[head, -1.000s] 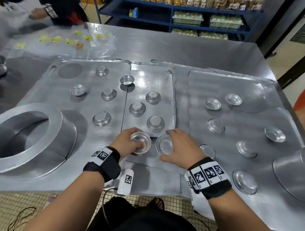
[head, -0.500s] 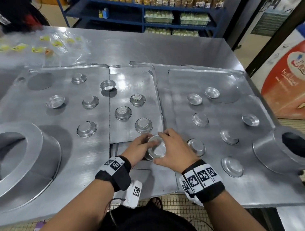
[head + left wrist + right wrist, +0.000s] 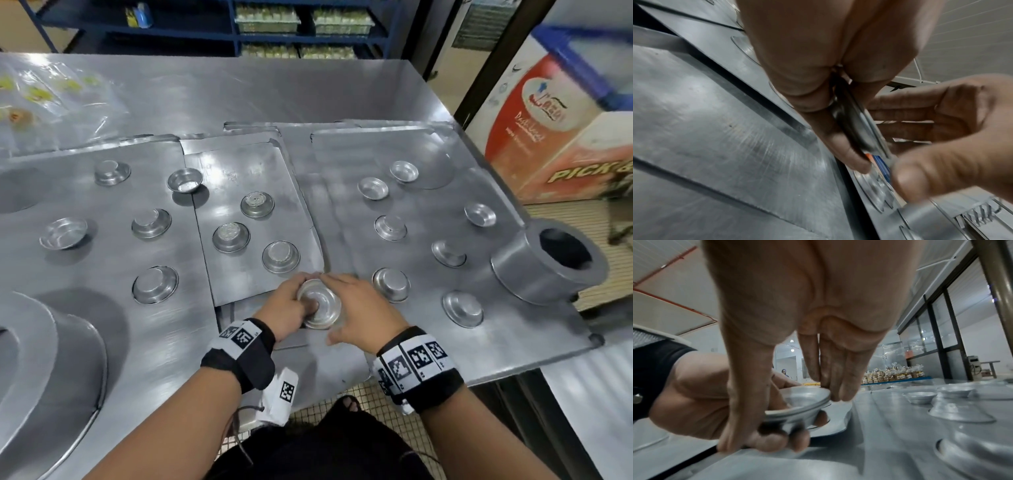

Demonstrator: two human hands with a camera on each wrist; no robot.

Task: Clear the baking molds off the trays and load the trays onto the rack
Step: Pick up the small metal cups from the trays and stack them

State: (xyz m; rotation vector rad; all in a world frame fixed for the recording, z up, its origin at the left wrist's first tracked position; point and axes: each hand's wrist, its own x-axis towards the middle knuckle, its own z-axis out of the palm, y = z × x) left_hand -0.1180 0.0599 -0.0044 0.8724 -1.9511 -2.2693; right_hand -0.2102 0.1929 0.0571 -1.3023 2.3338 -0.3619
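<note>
Two small round aluminium molds (image 3: 322,305) sit nested one inside the other. My left hand (image 3: 301,303) grips them, thumb inside and fingers curled beneath; the stack (image 3: 797,404) is held just above the table near the front edge. My right hand (image 3: 342,305) is spread over the stack, its straight fingertips (image 3: 830,386) touching the far rim and its thumb standing apart. Several more molds lie on the left tray (image 3: 85,274), the small middle tray (image 3: 239,171) and the right tray (image 3: 428,154), some upright and some upside down.
A large ring pan (image 3: 51,359) sits on the left tray near the front. A tall round tin (image 3: 534,270) stands at the right tray's edge. Plastic bags (image 3: 51,102) lie at the far left of the steel table. Blue shelving (image 3: 274,31) stands behind.
Each hand held one mold side by side; the right hand brought its mold onto the left hand's, and the two are nested. The head view has swung to the right.
</note>
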